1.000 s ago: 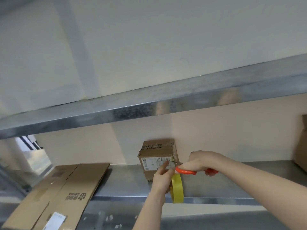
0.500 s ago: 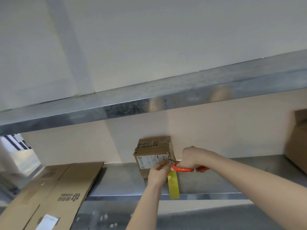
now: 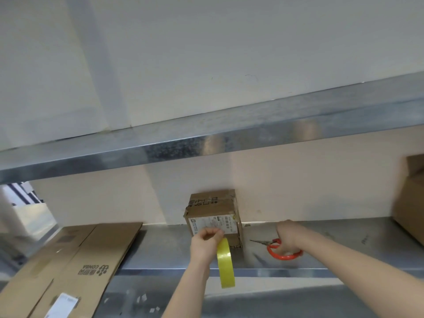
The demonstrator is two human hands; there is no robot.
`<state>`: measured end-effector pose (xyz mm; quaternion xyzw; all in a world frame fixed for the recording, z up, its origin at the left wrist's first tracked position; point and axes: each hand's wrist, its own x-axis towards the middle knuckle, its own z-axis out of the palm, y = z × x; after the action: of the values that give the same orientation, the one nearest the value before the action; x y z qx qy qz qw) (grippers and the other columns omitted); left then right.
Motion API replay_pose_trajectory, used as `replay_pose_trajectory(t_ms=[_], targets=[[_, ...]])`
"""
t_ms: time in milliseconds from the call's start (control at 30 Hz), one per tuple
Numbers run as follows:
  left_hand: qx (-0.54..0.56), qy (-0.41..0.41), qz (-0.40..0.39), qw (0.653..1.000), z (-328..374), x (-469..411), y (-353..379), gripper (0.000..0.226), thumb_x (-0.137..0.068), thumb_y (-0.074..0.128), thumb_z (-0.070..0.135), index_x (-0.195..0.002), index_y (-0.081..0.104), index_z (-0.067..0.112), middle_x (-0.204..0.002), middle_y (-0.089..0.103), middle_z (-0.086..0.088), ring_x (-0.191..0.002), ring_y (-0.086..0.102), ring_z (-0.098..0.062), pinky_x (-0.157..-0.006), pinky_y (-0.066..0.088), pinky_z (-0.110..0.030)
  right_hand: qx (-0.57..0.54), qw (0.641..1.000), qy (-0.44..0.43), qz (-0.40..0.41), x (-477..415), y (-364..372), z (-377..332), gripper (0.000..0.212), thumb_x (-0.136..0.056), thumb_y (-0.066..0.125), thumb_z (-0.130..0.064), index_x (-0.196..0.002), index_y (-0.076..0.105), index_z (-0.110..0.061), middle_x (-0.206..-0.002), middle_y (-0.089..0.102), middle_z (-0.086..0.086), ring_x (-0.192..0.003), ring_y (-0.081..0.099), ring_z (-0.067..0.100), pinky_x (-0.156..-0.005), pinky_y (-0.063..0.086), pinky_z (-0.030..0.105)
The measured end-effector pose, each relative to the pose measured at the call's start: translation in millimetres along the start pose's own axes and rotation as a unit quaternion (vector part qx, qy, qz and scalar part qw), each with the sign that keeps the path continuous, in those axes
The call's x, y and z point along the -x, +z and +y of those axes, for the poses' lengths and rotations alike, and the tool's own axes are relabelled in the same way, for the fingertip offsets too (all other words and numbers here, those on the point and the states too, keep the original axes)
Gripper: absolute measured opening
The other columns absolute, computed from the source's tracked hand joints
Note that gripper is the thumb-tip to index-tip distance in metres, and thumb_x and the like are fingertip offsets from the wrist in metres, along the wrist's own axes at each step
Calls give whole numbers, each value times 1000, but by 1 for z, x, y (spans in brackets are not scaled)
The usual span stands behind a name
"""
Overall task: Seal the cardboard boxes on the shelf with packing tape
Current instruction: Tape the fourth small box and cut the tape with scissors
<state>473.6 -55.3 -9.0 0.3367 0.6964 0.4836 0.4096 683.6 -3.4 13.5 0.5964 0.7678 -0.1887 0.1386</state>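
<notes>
A small cardboard box with a white label stands on the metal shelf against the back wall. My left hand grips a yellow roll of packing tape right in front of the box's label side. My right hand holds orange-handled scissors low over the shelf, to the right of the box and apart from it. The scissor blades point left toward the box.
A flattened cardboard sheet lies on the shelf's left part. Another cardboard box stands at the right edge. A metal upper shelf runs overhead. A lower shelf level shows below the front rim.
My right hand has carried the scissors away from the box, down and to the right onto the shelf. The left hand stays at the box with the tape roll.
</notes>
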Motion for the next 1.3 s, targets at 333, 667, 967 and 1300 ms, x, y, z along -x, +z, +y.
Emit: replay_pose_trajectory(t_ms=[333, 667, 967, 1300], targets=[[-28, 93, -29, 995, 9, -5, -23, 33, -89, 67, 20, -121, 59, 20, -117, 63, 3, -108, 58, -14, -89, 45, -28, -156, 975, -44, 155, -26, 5, -2, 20, -91, 48, -16, -109, 54, -20, -112, 57, 3, -93, 54, 20, -76, 45, 29], [-31, 50, -80, 995, 6, -5, -46, 32, -97, 54, 17, -129, 51, 19, -122, 61, -7, -112, 59, -23, -97, 46, -37, -269, 902, -153, 303, -28, -20, -42, 21, -98, 47, -23, -117, 56, -25, -112, 56, -3, -98, 57, 16, -83, 48, 32], [-7, 64, -98, 993, 22, -3, -50, 21, -97, 53, 12, -111, 63, 24, -111, 65, -6, -106, 62, -25, -93, 49, -39, -141, 932, -226, 244, -35, -27, -57, 38, -89, 67, -23, -126, 63, -16, -142, 50, 0, -132, 41, 17, -102, 33, 23], [183, 82, -94, 975, 67, -10, -56, 22, -98, 48, 6, -113, 62, 12, -99, 69, -8, -84, 64, -21, -75, 48, -32, -102, 927, -239, 269, -50, -24, -68, 26, -84, 71, -21, -106, 62, -10, -111, 64, 5, -104, 56, 23, -76, 37, 28]])
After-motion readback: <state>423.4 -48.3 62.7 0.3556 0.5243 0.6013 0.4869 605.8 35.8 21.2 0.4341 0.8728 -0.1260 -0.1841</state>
